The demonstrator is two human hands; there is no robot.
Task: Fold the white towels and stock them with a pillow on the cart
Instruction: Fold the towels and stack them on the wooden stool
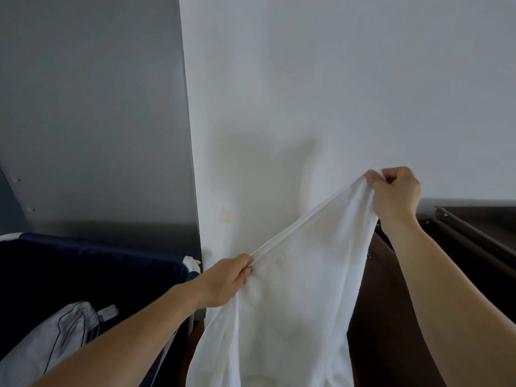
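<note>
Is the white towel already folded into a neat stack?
No, the white towel hangs unfolded, stretched between the left hand and right hand.

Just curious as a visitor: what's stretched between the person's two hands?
In the head view, the white towel's taut hemmed edge runs from the left hand up to the right hand; both pinch it.

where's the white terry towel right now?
Head view, centre-right: the white terry towel hangs in front of the white wall, its top edge stretched between the left hand and the higher right hand, beside the navy fabric bin.
</note>
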